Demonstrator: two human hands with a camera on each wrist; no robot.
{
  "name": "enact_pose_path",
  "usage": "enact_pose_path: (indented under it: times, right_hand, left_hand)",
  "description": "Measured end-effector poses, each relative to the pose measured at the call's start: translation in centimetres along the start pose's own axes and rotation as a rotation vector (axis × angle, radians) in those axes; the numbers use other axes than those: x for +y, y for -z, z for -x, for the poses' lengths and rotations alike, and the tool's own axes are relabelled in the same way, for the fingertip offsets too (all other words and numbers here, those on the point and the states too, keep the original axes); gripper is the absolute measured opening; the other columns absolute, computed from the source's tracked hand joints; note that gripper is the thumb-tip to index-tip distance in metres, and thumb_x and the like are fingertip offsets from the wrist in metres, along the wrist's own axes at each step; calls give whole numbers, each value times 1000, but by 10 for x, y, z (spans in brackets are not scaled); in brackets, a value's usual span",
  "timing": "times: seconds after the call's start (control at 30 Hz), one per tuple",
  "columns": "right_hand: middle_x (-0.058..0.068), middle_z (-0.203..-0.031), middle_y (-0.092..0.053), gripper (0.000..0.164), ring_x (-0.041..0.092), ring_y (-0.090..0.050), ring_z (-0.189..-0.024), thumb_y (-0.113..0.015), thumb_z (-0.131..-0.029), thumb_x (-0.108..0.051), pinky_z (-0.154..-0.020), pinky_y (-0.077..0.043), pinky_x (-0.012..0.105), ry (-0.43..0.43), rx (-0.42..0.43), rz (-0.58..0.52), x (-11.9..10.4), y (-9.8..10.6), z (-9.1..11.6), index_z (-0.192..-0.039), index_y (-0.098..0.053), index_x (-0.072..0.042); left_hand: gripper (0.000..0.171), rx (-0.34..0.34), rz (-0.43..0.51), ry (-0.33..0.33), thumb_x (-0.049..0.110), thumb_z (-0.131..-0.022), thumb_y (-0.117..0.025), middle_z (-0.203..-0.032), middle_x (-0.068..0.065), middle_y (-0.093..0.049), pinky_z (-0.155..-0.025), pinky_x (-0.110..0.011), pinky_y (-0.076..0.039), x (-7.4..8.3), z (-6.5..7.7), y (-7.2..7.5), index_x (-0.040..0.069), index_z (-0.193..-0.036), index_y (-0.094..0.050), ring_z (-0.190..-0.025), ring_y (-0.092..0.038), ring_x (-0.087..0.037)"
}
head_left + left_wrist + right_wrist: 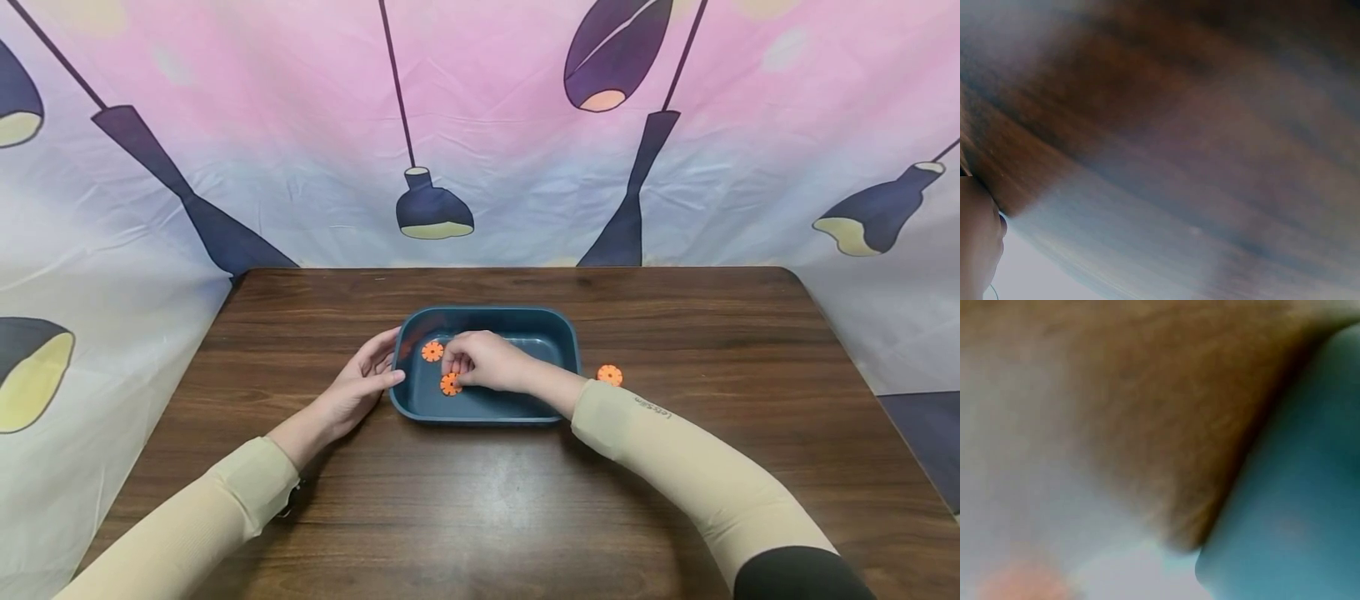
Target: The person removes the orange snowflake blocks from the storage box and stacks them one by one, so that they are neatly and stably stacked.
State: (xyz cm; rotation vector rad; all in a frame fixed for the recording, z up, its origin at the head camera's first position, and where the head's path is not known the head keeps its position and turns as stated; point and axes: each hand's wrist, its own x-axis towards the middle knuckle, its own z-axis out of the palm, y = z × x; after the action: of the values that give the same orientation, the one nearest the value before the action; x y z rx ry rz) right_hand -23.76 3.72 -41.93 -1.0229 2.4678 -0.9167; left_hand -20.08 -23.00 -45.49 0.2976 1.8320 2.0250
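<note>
A dark blue rectangular container (517, 414) stands on the table. My left hand (358, 387) holds its left end, thumb on the rim and the other fingers against the outer wall. Inside it, my right hand (491, 361) pinches a notched orange disc (448, 384) near the container's floor. Another orange disc (432, 351) lies in the container behind that one. Outside, just past the right end, a third orange disc (610, 376) is on the table beside my right wrist. In the right wrist view the container's blue wall (1291, 481) fills the right side; the fingers are out of sight there.
The brown wood-grain table (465, 500) carries the container and the loose disc. A hanging cloth printed with lamps (435, 204) closes off the table's far edge. The left wrist view shows mostly blurred table surface (1147, 125).
</note>
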Motion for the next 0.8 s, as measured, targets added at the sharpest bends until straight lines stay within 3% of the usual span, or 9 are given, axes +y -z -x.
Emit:
enact_pose_path:
  times: [0.33,0.8]
  right_hand:
    - [4,-98,-72,4,11,-64,-87,-75,-99,-7,-81,-56,19,6,46,-56,2,24,14,-102,-76,-10]
    - [5,-90,-76,5,15,-67,-86,-76,-98,-6,-82,-61,31,-44,136,-98,13,70,53,-101,-78,-8]
  left_hand:
    - [68,3,16,-2,2,-104,-61,-160,5,-42,-113,-12,-41,1,0,0,12,-165,-32,-143,-45,-4]
    - [68,3,17,1,2,-104,-60,-161,4,-40,-114,-13,-40,1,1,0,13,-165,-32,-144,-44,-4]
